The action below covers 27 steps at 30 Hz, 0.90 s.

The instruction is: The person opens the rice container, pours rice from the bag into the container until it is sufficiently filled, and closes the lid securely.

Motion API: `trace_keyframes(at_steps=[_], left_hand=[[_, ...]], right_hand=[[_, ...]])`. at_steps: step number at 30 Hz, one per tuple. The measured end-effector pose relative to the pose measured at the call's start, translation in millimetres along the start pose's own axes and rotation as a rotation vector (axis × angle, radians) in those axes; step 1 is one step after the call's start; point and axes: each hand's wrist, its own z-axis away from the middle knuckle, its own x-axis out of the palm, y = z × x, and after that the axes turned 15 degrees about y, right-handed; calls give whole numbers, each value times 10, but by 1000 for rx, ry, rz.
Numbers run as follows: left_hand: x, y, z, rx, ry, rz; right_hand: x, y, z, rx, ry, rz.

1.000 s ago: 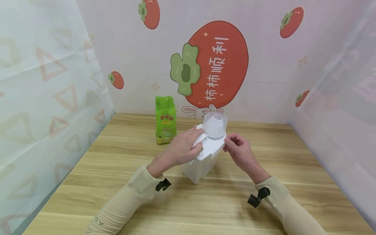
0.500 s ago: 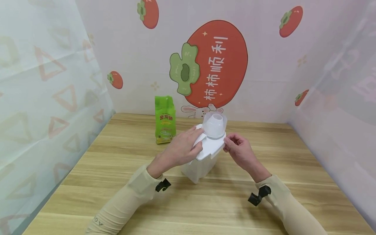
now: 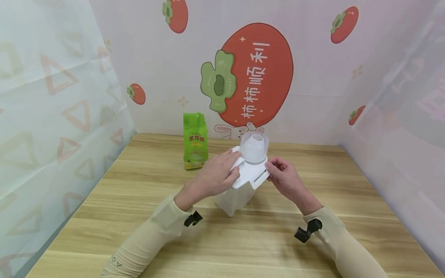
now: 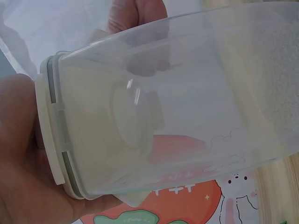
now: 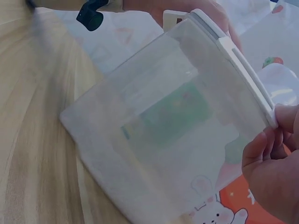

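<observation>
A translucent plastic storage container (image 3: pixel 236 199) stands on the table with a white lid (image 3: pixel 245 172) and a clear cup (image 3: pixel 255 148) over a spout on top. Pale fine-grained contents (image 4: pixel 280 70) fill its lower part in the left wrist view. My left hand (image 3: pixel 217 173) holds the lid from the left, fingers across its top and thumb at the near side. Between thumb and fingers, my right hand (image 3: pixel 285 179) pinches the lid's right side latch (image 3: pixel 260 178). This latch is tilted outward, showing a slot. In the right wrist view, another latch (image 5: pixel 174 19) sticks out near the left hand.
Behind the container, to the left, a green food bag (image 3: pixel 196 143) stands upright on the wooden table (image 3: pixel 156 185). A printed cloth wall (image 3: pixel 306 123) closes off the table's back, with more cloth at both sides.
The right side latch has swung up and outward from the lid's edge, pulled by my right hand. My left hand and the container have stayed in place.
</observation>
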Motion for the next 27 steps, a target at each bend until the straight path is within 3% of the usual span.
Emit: trace_keyframes(at_steps=[7,14,20,27], left_hand=[[-5,-5,2,-7,-12,-5],[-48,-53,37,5,-28,13],[-115,-85,52,-4,-9,21],[-195,-96,63,6,24,-7]], right_hand=[[10,-24,-6,21,16,32],[21,-99,12,41,2,179],[65,-185,72,54,2,305],[94,-188,118,38,-25,350]])
